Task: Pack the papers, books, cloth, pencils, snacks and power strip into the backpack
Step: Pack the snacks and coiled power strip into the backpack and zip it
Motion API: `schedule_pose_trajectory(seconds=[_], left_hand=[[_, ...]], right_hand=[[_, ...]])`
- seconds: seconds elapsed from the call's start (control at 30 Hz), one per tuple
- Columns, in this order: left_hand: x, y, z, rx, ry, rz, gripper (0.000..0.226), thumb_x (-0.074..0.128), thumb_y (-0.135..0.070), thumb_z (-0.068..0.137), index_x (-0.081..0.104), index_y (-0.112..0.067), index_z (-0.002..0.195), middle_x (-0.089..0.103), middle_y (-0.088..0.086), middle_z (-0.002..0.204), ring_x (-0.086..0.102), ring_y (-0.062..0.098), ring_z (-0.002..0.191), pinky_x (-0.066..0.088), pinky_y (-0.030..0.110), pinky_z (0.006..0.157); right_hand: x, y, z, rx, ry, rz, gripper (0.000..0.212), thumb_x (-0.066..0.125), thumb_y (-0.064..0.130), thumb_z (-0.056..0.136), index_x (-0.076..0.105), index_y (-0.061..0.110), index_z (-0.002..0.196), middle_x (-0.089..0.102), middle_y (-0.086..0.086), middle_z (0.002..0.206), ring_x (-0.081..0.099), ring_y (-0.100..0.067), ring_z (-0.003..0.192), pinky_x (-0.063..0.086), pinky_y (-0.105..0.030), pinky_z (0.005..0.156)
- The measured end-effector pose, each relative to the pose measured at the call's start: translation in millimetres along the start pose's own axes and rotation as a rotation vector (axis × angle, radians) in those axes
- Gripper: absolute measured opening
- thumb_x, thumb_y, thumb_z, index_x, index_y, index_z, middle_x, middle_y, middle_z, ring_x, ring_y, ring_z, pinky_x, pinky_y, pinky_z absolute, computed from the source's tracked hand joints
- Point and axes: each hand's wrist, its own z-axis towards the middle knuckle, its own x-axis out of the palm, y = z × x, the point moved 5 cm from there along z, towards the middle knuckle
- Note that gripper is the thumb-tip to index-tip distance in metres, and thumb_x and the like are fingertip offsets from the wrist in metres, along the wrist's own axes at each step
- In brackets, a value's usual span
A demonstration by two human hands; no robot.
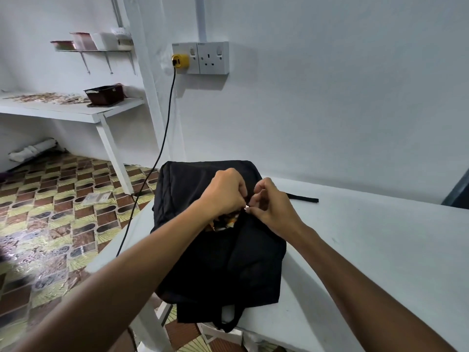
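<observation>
Both hands meet at the top of the black backpack (218, 250) in the head view, the only view there is. Left hand (223, 193) has its fingers curled down onto the fabric beside the zip line, gripping the edge of the opening. Right hand (270, 205) pinches thumb and forefinger together just beside a small silvery zipper pull (245, 208); whether it holds the pull itself or the fabric next to it is hard to tell.

That backpack lies on the near-left corner of the white table (380, 250), one strap (303, 198) trailing out toward the wall and another hanging off the front edge. Through a short gap under the left hand, something orange and white (220, 224) shows inside, perhaps a snack wrapper or printed cloth.

No papers, books, pencils or power strip are visible on the table, so packing looks essentially finished, and closing the zip seems to be what remains.

Behind, a black cable (162, 148) runs down from a yellow plug (180, 61) in the wall socket (200, 57) and passes out of sight below the table edge; whether it belongs to the power strip cannot be told. A side shelf (76, 111) carries a dark tray (105, 94).
</observation>
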Motion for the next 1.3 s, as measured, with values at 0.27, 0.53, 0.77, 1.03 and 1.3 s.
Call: schedule_pose_trajectory(seconds=[0.27,0.53,0.77,1.03,1.3], left_hand=[[-1.8,18.4,-16.4,-0.056,-0.072,0.068,0.015,0.069,-0.006,0.071,0.064,-0.015,0.061,0.066,0.000,0.071,0.063,0.017,0.069,0.051,0.026,0.058],[-56.9,72.6,-49.1,-0.237,-0.131,-0.088,0.017,0.076,-0.001,0.072,0.069,-0.010,0.060,0.069,0.004,0.058,0.069,0.017,0.050,0.059,0.030,0.053],[-87.5,114.3,-67.8,-0.310,-0.155,-0.225,0.017,0.074,0.011,0.070,0.069,-0.001,0.059,0.064,0.008,0.048,0.067,0.025,0.051,0.061,0.041,0.061],[-74.4,136.6,-86.6,-0.124,-0.154,-0.082,0.030,0.073,0.003,0.067,0.065,-0.025,0.057,0.067,-0.005,0.059,0.062,0.008,0.056,0.047,0.024,0.061],[-57.5,155.9,-98.5,-0.145,-0.389,-0.230,0.025,0.064,-0.004,0.074,0.062,-0.028,0.081,0.064,-0.012,0.088,0.061,0.015,0.084,0.048,0.033,0.076]], right_hand=[[3.4,11.5,2.1,-0.173,0.182,-0.373,0.033,0.058,0.006,0.084,0.046,0.012,0.115,0.060,0.002,0.087,0.052,-0.013,0.077,0.043,-0.029,0.072],[-12.8,-3.0,2.8,-0.065,0.173,-0.349,0.024,0.057,0.007,0.086,0.048,0.018,0.106,0.062,0.004,0.084,0.055,-0.007,0.070,0.046,-0.026,0.068],[-22.6,-6.0,4.8,-0.013,0.146,-0.325,0.023,0.057,0.006,0.085,0.047,0.024,0.094,0.061,0.006,0.081,0.056,-0.008,0.070,0.046,-0.026,0.067],[6.9,-5.1,-1.7,-0.030,0.202,-0.463,0.017,0.054,0.004,0.081,0.057,0.019,0.088,0.060,0.007,0.083,0.053,-0.014,0.076,0.040,-0.027,0.065],[21.5,-10.2,-22.0,0.045,0.017,-0.351,0.020,0.050,0.000,0.081,0.062,0.014,0.090,0.057,0.004,0.089,0.052,-0.015,0.088,0.047,-0.031,0.075]])
